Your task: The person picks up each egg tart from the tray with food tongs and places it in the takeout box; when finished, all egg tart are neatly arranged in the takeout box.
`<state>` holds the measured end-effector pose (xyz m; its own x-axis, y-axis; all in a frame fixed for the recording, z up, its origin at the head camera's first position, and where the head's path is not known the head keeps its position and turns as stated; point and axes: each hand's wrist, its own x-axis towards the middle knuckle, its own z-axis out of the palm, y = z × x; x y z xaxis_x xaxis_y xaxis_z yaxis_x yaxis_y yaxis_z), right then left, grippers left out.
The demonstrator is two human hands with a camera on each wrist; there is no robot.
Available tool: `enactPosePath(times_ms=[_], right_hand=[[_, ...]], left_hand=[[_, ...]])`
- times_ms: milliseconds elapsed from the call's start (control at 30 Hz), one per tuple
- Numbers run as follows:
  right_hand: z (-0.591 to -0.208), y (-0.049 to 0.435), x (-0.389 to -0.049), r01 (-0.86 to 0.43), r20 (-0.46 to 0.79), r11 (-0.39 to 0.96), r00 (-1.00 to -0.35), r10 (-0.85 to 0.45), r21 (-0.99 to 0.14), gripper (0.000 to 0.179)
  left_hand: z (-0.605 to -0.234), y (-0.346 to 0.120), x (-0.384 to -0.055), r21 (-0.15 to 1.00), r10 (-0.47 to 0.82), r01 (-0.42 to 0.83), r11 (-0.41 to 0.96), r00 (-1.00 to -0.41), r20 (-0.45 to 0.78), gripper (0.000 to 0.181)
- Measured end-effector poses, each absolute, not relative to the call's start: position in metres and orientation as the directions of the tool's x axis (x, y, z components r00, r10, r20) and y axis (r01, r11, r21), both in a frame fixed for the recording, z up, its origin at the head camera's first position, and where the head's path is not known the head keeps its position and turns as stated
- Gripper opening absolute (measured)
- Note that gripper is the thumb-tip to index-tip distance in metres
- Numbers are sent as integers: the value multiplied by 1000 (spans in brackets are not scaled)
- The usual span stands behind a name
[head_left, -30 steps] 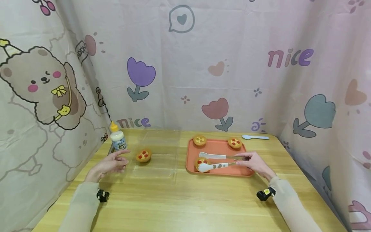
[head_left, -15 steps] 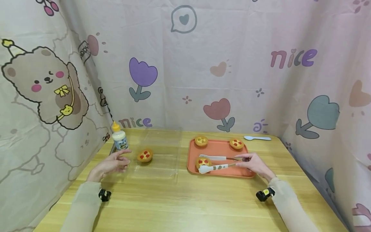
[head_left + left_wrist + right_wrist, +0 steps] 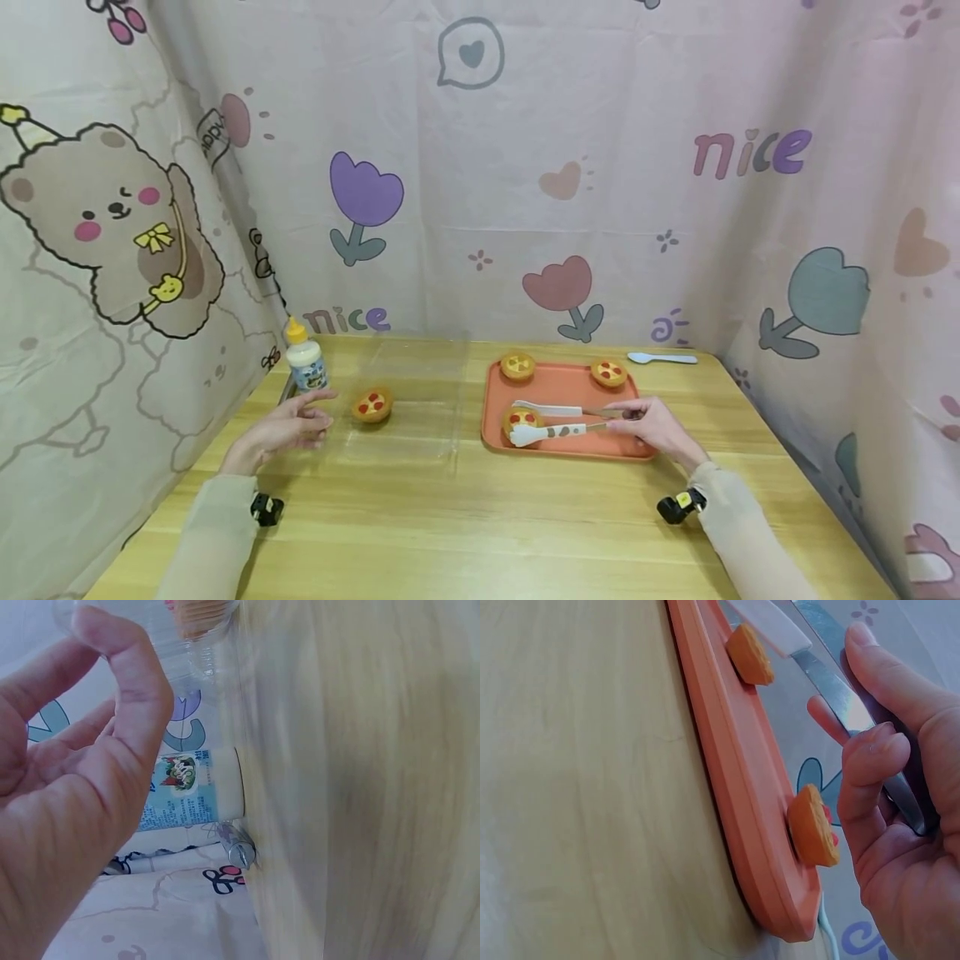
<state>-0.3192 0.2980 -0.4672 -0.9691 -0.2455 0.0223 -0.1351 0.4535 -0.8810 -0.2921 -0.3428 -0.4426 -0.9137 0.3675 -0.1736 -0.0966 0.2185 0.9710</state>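
My right hand [image 3: 651,427] grips metal tongs [image 3: 832,690] with white, brown-spotted tips. The tips straddle a small tart [image 3: 522,419] with red topping at the front left of the orange tray [image 3: 570,386]. A yellow-topped tart [image 3: 517,367] and another red-topped tart [image 3: 608,372] sit along the tray's far side. My left hand [image 3: 288,429] has loosely bent fingers, close to the left edge of a clear plastic box [image 3: 405,433] whose lid stands open at the back. In that box lies one red-topped tart [image 3: 372,405].
A bottle [image 3: 306,360] with a yellow cap and blue label stands beyond my left hand, with a metal object [image 3: 240,851] beside it. A light blue utensil [image 3: 662,358] lies behind the tray. Printed curtains [image 3: 465,275] hang around the wooden table [image 3: 465,525].
The tongs' far arm has dropped slightly, and its tips stand a little closer together around the tart. My left hand stays where it was.
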Motion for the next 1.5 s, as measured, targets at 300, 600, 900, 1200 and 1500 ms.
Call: enactPosePath(times_ms=[300, 600, 900, 1200, 1500], right_hand=[[-465, 292, -320, -142, 45, 456, -975, -217, -879, 45], [-458, 283, -319, -129, 52, 446, -982, -182, -886, 48], [-449, 269, -320, -134, 72, 432, -985, -158, -892, 48], [-447, 257, -321, -148, 90, 395, -983, -162, -907, 48], [-445, 251, -321, -168, 110, 366, -979, -174, -915, 48]], left_hand=[[-443, -345, -287, 967, 344, -98, 237, -922, -178, 74], [-444, -343, -290, 970, 357, -105, 220, -917, -181, 75], [-446, -343, -292, 970, 359, -90, 228, -918, -169, 72], [-445, -343, -292, 972, 363, -94, 214, -917, -169, 71], [-444, -341, -291, 971, 361, -94, 222, -917, -171, 72]])
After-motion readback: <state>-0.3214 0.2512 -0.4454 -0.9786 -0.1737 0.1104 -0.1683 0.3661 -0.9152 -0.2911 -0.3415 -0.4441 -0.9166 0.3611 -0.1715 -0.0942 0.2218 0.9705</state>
